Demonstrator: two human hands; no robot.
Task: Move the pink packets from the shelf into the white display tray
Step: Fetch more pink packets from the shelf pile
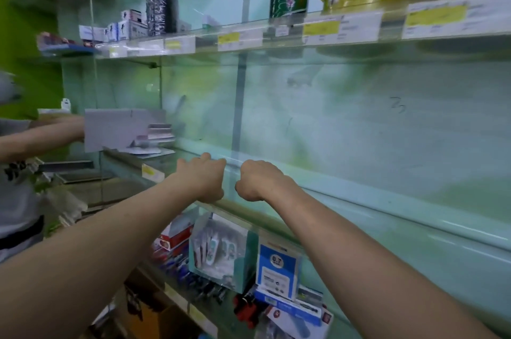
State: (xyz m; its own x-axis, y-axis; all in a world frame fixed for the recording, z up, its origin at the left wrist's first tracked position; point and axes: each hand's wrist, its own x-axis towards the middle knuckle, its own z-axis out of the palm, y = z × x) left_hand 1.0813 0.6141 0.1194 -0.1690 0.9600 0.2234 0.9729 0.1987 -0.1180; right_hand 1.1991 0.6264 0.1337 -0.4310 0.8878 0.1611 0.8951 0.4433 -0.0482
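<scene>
My left hand [203, 176] and my right hand [260, 182] hang side by side over the bare middle glass shelf [359, 217], wrists bent. Their fingers curl down and away from the camera. No object shows in either hand. At the shelf's far left lies a small stack of pinkish packets [161, 129]. Beside the stack, another person's arm [41, 134] holds up a pale white box or tray [113, 128]. I cannot tell whether the packets lie inside it.
The top shelf [249, 39] carries price labels, small boxes, a dark roll [161, 3], a green roll and yellow tape. Below the glass stand blister packs [218, 250], a blue refill pack [278, 269] and pens. The other person stands at the left edge.
</scene>
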